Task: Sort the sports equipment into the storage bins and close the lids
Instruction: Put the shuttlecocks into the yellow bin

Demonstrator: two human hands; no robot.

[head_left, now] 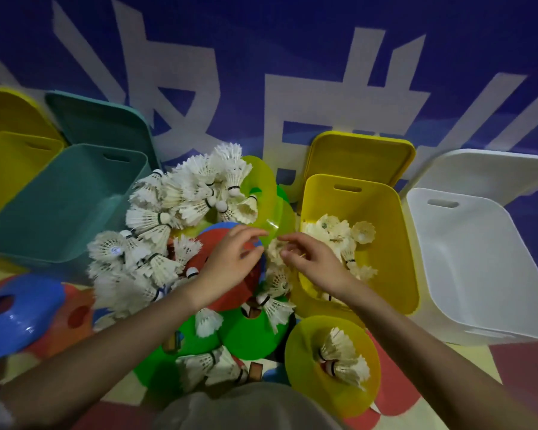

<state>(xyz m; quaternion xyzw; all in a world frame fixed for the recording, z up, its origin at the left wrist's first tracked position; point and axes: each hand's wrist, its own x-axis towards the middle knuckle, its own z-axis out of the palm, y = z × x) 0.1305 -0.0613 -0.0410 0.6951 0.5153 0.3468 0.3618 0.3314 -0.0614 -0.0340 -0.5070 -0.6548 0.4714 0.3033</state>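
Observation:
A heap of white shuttlecocks [180, 200] lies on the floor, mixed with flat disc cones: a red one [246, 290], a green one [249, 336] and a translucent yellow one [261, 187]. My left hand [230, 262] hovers over the red cone with relaxed fingers, its fingertips at the translucent yellow cone's rim. My right hand [314, 262] curls its fingers on a shuttlecock [274, 251] beside the open yellow bin [389, 262], which holds several shuttlecocks.
An open white bin [479, 274] stands at the right, a teal bin [62, 206] and another yellow bin [7, 169] at the left, each with its lid leaning on the blue wall behind. A blue cone [16, 311] and an orange cone [75, 315] lie at the left, and a yellow cone [302, 352] carrying shuttlecocks lies near me.

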